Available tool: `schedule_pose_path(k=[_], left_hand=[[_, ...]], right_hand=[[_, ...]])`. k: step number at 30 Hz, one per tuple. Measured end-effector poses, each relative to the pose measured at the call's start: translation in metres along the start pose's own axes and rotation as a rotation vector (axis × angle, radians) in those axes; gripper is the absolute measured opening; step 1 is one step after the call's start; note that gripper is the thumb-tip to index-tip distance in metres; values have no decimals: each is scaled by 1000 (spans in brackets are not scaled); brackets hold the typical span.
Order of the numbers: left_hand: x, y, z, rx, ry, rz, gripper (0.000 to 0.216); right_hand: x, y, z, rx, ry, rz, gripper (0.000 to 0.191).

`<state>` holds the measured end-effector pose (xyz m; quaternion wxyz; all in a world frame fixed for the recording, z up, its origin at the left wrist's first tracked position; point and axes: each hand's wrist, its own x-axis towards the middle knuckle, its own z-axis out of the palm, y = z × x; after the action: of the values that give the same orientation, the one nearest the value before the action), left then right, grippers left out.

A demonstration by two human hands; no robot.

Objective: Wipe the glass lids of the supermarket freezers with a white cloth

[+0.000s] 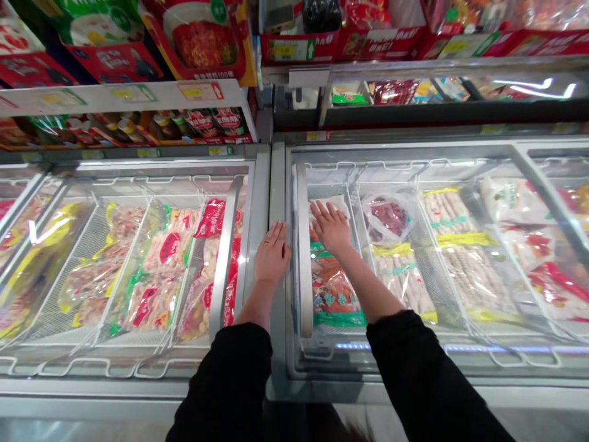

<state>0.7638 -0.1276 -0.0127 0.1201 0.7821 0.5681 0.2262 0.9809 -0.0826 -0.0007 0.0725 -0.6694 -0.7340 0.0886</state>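
Observation:
My left hand [272,255] lies flat on the grey rim [276,307] between two chest freezers, its fingers stretched out and close together. A ring shows on one finger. My right hand [331,227] is open, fingers spread, over the left end of the right freezer's glass lid [396,184]. Whether its palm presses on the glass cannot be made out. Just left of it runs the lid's long pale handle [304,258]. Beneath my right forearm, frozen food packs with green bands [335,288] lie in a wire compartment. Neither hand holds anything.
Left of my hands, another freezer has a lid handle [227,252] and bagged frozen food [161,252]. Further right are a dark-red bagged item [387,218] and packs of pale sticks [469,264]. Shelves with boxed goods [197,37] and price tags overhang the back.

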Motion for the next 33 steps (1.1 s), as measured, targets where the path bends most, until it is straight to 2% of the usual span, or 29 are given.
schedule_pose_path(k=[3,6,8,11,15,20,24,26,29,31,33], left_hand=[[0,0,0,-3,-9,-7,63],[0,-1,0,-4,-13,-7,62],[0,-1,0,-7,-12,-7,62],[0,-1,0,-10,-10,-8,62],[0,0,-1,-1,-7,2,60],[1,-1,-2,0,-7,22,58],[-1,0,-1,-14,-6,25,58],[-1,0,-1,-22,-11,18,56],[11,-3,-3,-21,-39,25,55],[30,-7,-4,-6,-56,35,54],[57,-13,-4,10,-54,33,55]], right_hand=[[-27,15,0,-10,-8,-115,57],[-36,38,-2,-8,0,-85,57],[-25,48,-4,2,25,10,58],[5,44,-5,14,42,118,60],[29,22,-3,9,39,118,60],[0,25,2,5,48,-49,58],[-21,41,2,-10,54,-65,57],[-14,40,0,-15,64,-17,57],[17,27,-1,-22,69,101,58],[37,15,-2,-35,41,137,58],[47,8,-2,-47,12,111,58]])
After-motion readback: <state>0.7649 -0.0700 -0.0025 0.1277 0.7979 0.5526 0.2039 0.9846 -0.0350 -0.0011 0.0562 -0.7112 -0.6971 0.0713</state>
